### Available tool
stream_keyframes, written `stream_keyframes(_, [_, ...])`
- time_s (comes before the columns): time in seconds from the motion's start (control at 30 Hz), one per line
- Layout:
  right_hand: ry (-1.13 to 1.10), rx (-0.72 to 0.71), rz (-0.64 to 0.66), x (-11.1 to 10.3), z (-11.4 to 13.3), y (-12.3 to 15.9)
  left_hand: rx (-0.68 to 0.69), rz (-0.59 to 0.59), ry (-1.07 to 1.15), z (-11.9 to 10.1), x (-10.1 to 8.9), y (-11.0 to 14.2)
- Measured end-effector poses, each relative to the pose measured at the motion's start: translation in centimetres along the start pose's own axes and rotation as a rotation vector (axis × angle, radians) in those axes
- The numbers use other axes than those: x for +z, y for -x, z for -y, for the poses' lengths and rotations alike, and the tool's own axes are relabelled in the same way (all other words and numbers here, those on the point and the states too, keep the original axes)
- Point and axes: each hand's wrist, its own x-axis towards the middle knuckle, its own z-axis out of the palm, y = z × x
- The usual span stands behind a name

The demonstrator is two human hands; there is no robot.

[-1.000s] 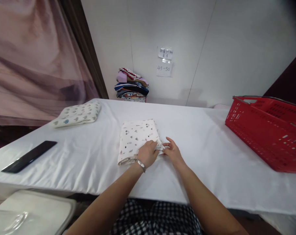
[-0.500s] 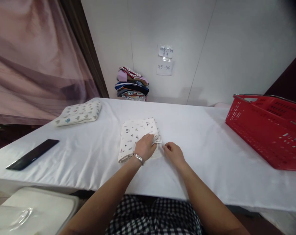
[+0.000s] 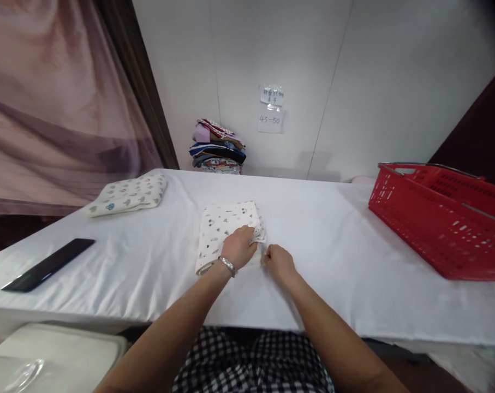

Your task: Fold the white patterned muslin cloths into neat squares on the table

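A white folded cloth (image 3: 218,226) with small printed motifs lies in the middle of the table. My left hand (image 3: 239,246), with a silver bracelet at the wrist, has its fingers closed over the cloth's right side, where the layers are bunched. Just right of it, my right hand (image 3: 280,264) is closed in a pinch at a pale loose edge of the same cloth. The fingertips of the right hand are partly hidden. The cloth's lower right part is covered by my left hand.
Another patterned folded cloth (image 3: 128,194) lies at the back left, with a flat black object (image 3: 48,265) nearer. A red basket (image 3: 427,229) stands on the right. Stacked fabrics (image 3: 218,150) are behind the table's far edge. A white lidded box (image 3: 54,349) is at lower left.
My right hand has moved slightly left and its fingers have closed at the cloth's edge. The left hand stays on the cloth. The whole view has shifted a little.
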Motion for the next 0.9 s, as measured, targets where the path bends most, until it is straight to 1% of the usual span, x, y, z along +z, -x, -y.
stream_keyframes(0.1, [-0.55,0.154,0.079,-0.4,-0.5,-0.5,0.028,0.01,-0.014,-0.1,0.3,0.2])
stream_keyframes(0.13, [-0.686,0.189,0.105,-0.6,-0.6,-0.6,0.042,0.022,-0.017,-0.2,0.5,0.3])
stream_keyframes(0.17, [-0.766,0.204,0.12,-0.7,-0.8,-0.7,0.057,0.036,-0.018,-0.3,0.7,0.4])
stream_keyframes(0.23, [-0.835,0.196,0.119,-1.0,-0.9,-0.8,0.077,0.059,-0.019,-0.7,1.1,0.6])
stream_keyframes(0.37, [-1.079,0.212,0.128,-1.0,-1.1,-0.7,0.059,0.066,-0.009,-1.3,1.5,1.1])
stream_keyframes(0.43, [-1.127,0.221,0.148,-0.9,-1.3,-0.7,0.041,0.065,0.007,-1.5,1.7,1.2])
stream_keyframes(0.53, [-1.118,0.209,0.152,-0.7,-1.5,-0.8,0.01,0.034,0.033,-1.5,1.9,1.4])
stream_keyframes(0.63, [-1.11,0.176,0.141,-0.8,-1.7,-0.9,-0.009,-0.007,0.036,-1.6,2.5,1.5])
stream_keyframes(0.73, [-1.107,0.133,0.135,-1.0,-1.6,-0.7,-0.026,-0.017,0.014,-1.8,3.1,1.8])
stream_keyframes(0.8, [-1.104,0.108,0.137,-1.2,-1.6,-0.6,-0.021,-0.016,-0.004,-1.9,3.3,1.9])
stream_keyframes(0.9, [-1.089,0.087,0.166,-1.4,-1.7,-0.4,0.027,-0.013,-0.032,-2.2,3.5,2.1])
